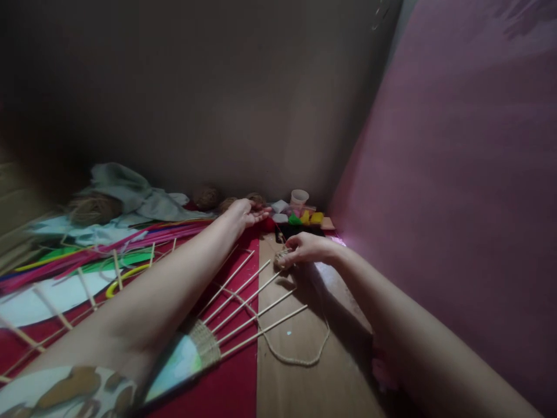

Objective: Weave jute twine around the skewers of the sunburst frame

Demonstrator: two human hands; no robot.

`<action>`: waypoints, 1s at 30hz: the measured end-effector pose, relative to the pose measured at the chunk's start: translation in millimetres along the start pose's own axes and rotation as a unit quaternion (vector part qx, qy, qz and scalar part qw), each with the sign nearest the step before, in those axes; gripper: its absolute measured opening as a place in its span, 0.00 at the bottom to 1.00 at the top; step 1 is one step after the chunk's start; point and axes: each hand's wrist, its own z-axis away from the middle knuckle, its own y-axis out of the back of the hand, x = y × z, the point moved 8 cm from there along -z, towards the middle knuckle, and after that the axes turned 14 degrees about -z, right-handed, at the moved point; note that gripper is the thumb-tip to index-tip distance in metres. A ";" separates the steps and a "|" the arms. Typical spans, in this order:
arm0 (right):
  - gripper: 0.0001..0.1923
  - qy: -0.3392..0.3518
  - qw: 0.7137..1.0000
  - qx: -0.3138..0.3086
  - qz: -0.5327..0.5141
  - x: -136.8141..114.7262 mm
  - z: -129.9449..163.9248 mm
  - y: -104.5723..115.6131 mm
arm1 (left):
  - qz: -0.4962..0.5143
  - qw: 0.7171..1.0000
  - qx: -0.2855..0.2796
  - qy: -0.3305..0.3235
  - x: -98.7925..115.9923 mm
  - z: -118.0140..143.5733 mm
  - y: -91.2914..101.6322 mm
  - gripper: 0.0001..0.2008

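Twine (300, 355) is lying in a loose loop on the bare wood just below and in front of the right hand (304, 251), and it's running up toward a small wound bundle of twine (282, 257) that the right fingers are pinching closed at the tips. So that hand is gripping the little bundle, knuckles up, resting low over the table.

Left hand (246, 212) is stretching out farther away, palm turned up and fingers loosely spread, not holding anything as far as I'm seeing. It's hovering near a couple of brown twine balls (205, 197) sitting just beyond it.

Between the two forearms, a fan of thin wooden sticks (243, 302) is spreading out from a woven base (204, 342), which is sitting close under the left forearm on the red cloth (230, 383).

Off to the left of the left arm, pink and green strips (87, 255) are piling up along with a yellow ring (126, 277). Past the right hand, a white cup (299, 197) and some bright little blocks (304, 218) are sitting against the wall.
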 end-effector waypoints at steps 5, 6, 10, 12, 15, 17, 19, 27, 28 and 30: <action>0.15 -0.018 0.971 0.097 -0.216 -5.8 -16.1 21.3 | 0.020 1.000 -0.014 -0.006 0.0 3.5 -1.4 0.11; 0.13 -0.028 0.957 0.115 -0.263 -4.9 -21.3 22.3 | 0.020 1.000 -0.015 -0.013 0.7 4.6 -1.7 0.11; 0.09 -0.029 0.919 0.106 -0.379 -10.2 -42.5 18.6 | -0.008 0.999 -0.001 -0.035 1.9 5.0 0.3 0.10; 0.07 -0.008 0.895 0.116 -0.430 -15.6 -49.0 26.7 | -0.043 0.998 0.010 -0.044 1.1 2.3 2.0 0.09; 0.04 0.044 0.859 0.154 -0.487 -27.7 -52.6 54.1 | -0.117 0.990 0.027 -0.066 0.4 -3.2 3.5 0.13; 0.04 0.089 0.840 0.176 -0.505 -37.8 -52.3 76.1 | -0.181 0.979 0.039 -0.085 1.2 -6.1 3.7 0.18; 0.07 0.116 0.861 0.220 -0.443 -44.6 -50.3 97.9 | -0.255 0.960 0.046 -0.104 3.4 -7.4 3.7 0.17; 0.08 0.031 0.919 0.373 -0.127 -21.8 -46.2 128.5 | -0.539 0.810 -0.016 -0.230 20.3 4.9 -12.1 0.14; 0.09 0.035 0.916 0.384 -0.112 -20.1 -44.2 129.3 | -0.562 0.792 -0.035 -0.238 18.1 7.4 -17.4 0.13; 0.10 0.045 0.912 0.398 -0.093 -18.5 -38.8 129.8 | -0.601 0.759 -0.075 -0.239 11.4 11.5 -28.5 0.09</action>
